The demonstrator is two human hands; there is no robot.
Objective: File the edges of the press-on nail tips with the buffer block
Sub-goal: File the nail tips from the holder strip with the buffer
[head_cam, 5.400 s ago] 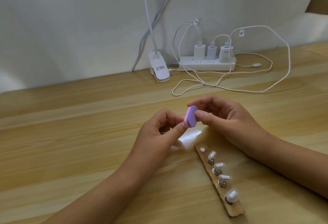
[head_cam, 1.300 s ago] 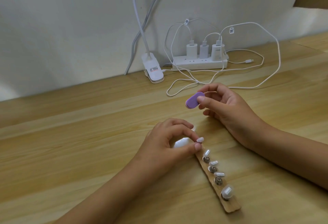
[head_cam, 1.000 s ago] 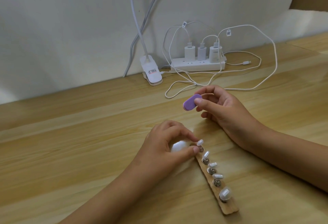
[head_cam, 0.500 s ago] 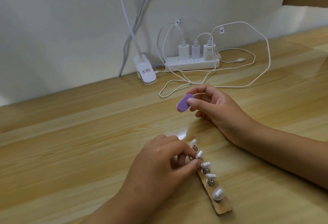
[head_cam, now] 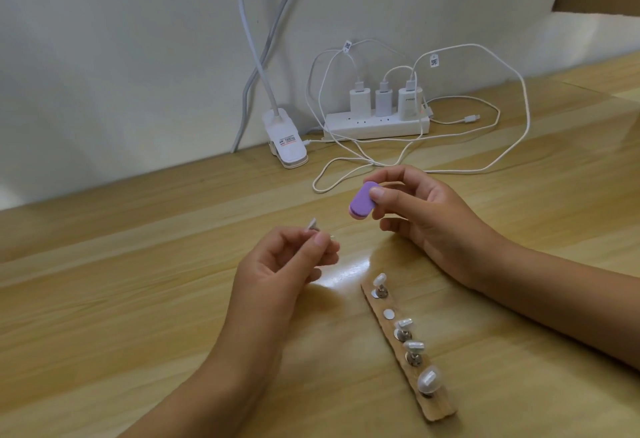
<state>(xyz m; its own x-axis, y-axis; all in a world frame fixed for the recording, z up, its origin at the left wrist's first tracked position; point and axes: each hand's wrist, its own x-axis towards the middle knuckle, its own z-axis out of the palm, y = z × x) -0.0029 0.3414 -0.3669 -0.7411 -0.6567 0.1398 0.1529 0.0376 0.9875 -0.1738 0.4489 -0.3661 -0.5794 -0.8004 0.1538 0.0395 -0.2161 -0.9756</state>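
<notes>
My left hand (head_cam: 280, 264) pinches a small white nail tip on its metal stand (head_cam: 313, 224) and holds it up above the table. To its right, my right hand (head_cam: 420, 215) grips the purple buffer block (head_cam: 360, 200) between thumb and fingers, a short gap away from the tip. A wooden strip (head_cam: 407, 351) lies on the table below my right wrist. Several nail tips (head_cam: 414, 345) stand on it, and its second spot (head_cam: 389, 314) shows only a bare metal disc.
A white power strip (head_cam: 375, 124) with three chargers sits against the wall, its white cables (head_cam: 512, 146) looping over the table behind my hands. A white lamp clip (head_cam: 287, 146) is clamped at the table's back edge, left of the strip.
My left hand has taken the second nail tip off the wooden strip and lifted it up and to the left. My right hand keeps the buffer block in about the same place.
</notes>
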